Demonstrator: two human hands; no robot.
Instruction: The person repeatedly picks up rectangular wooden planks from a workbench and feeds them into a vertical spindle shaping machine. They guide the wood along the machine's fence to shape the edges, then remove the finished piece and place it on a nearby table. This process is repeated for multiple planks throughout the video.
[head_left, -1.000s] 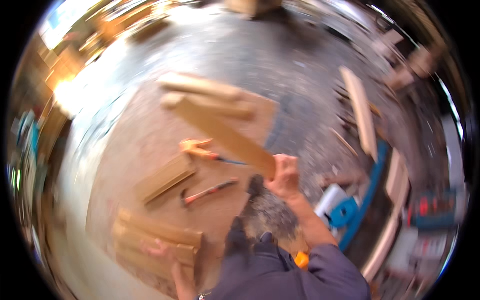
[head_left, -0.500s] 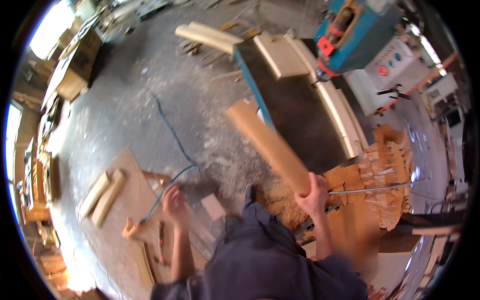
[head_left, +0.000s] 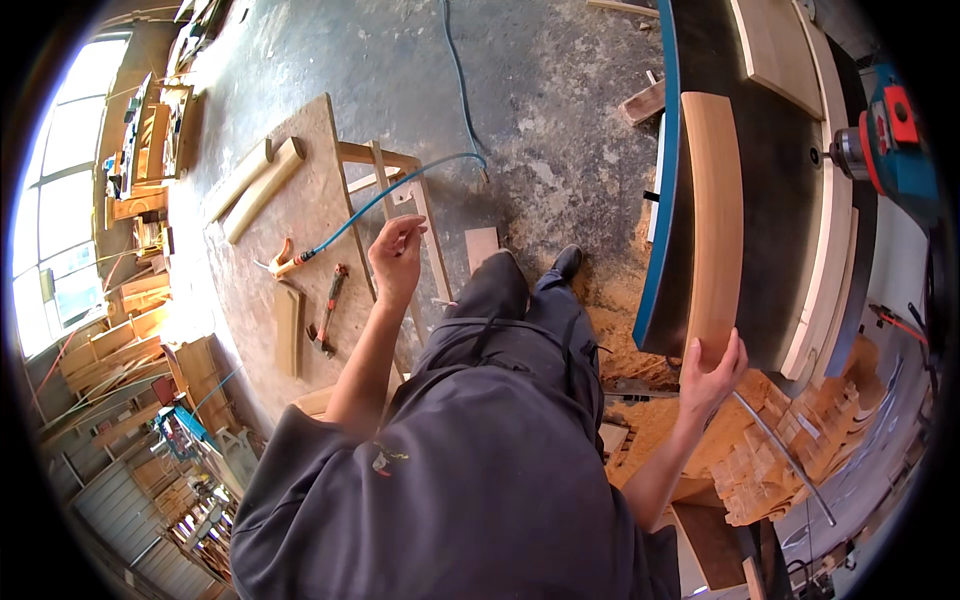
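My right hand [head_left: 712, 372] grips the near end of a long, slightly curved wooden board [head_left: 712, 210], thumb on one side and fingers on the other. The board lies along the left part of a dark machine table [head_left: 770, 230] with a blue edge; whether it rests flat there I cannot tell. Loosely curled and empty, my left hand [head_left: 397, 255] hangs in the air beside a low plywood bench [head_left: 255, 350]. Near that hand are a blue air hose [head_left: 385, 188], an orange-handled air blow gun [head_left: 285, 262] and a hammer [head_left: 328, 310].
A drill head [head_left: 875, 150] juts over the table's right side, by a pale wooden fence [head_left: 825, 240]. Two wood pieces [head_left: 262, 190] and a shorter block [head_left: 288, 330] lie on the bench. Stacked offcuts [head_left: 790, 450] and sawdust [head_left: 640, 440] are at the lower right.
The board has swung from a slant in the air to over the machine table, still in my right hand. My left hand has stayed raised and empty. The view has turned.
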